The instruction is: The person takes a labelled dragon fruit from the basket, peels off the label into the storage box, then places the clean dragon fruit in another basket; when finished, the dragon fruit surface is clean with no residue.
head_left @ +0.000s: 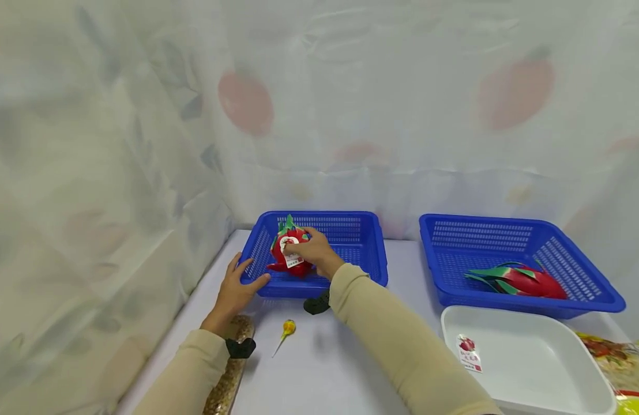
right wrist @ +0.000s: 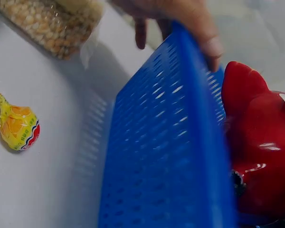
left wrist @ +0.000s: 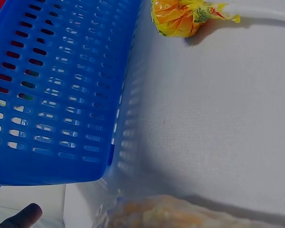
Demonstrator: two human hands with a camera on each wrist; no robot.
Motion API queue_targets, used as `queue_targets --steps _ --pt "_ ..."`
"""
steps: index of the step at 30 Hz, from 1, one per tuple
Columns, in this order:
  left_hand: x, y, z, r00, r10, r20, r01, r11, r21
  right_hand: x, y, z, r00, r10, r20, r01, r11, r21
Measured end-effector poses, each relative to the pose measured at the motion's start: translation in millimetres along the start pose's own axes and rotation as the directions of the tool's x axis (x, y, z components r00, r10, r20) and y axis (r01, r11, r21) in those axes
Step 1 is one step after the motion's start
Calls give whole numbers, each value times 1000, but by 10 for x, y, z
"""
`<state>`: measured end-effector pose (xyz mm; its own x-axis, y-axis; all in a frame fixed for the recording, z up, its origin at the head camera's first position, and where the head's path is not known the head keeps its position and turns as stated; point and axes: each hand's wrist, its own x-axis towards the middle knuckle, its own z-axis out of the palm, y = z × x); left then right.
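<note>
While reaching over the left blue plastic basket (head_left: 283,290) in the head view, grips a red dragon fruit (head_left: 300,269) with the curled right hand (head_left: 318,252), one digit lying across its white label (head_left: 293,260). Rests the left hand (head_left: 236,288), with fingers spread and loose, at the basket's near left corner. Shows, nearer on the white table (head_left: 309,383), a yellow-wrapped lollipop (head_left: 289,328) and a clear bag of grains (head_left: 228,387) partly hidden by the left forearm. Includes, to the right, a second blue basket (head_left: 506,304) containing another dragon fruit (head_left: 532,282), a white tray (head_left: 527,351) just in front, and a printed packet (head_left: 628,363).

From the left wrist, shows the slotted basket wall, with red visible through it, near the lollipop; catches only fingertips at lower left.

From the right wrist, shows the glossy red dragon fruit just inside the rim, with the left hand touching that rim. Cannot tell the right hand's grip here, nor whether fruit meets basket floor.
</note>
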<state>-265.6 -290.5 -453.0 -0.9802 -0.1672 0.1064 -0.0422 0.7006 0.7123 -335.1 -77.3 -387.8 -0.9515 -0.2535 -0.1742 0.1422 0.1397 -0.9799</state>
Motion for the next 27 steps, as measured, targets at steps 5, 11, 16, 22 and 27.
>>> queue_targets --steps 5,11,16,22,27 --pt "-4 -56 -9 1000 -3 9 3 1000 3 -146 -112 -112 998 -19 53 17 999 40" --pt "-22 -94 -13 1000 -10 16 10 1000 13 -340 -179 -237 995 -60 85 56 997 47" --pt "-29 -83 14 999 -3 33 3 1000 8 -564 -189 -407 991 -90 99 82 993 87" --pt "-11 -47 -14 1000 19 18 -20 1000 13 -875 -169 -583 986 -129 105 121 990 75" --pt "25 -25 -43 999 33 34 -34 999 28 -1112 -109 -726 981 -162 108 154 985 79"
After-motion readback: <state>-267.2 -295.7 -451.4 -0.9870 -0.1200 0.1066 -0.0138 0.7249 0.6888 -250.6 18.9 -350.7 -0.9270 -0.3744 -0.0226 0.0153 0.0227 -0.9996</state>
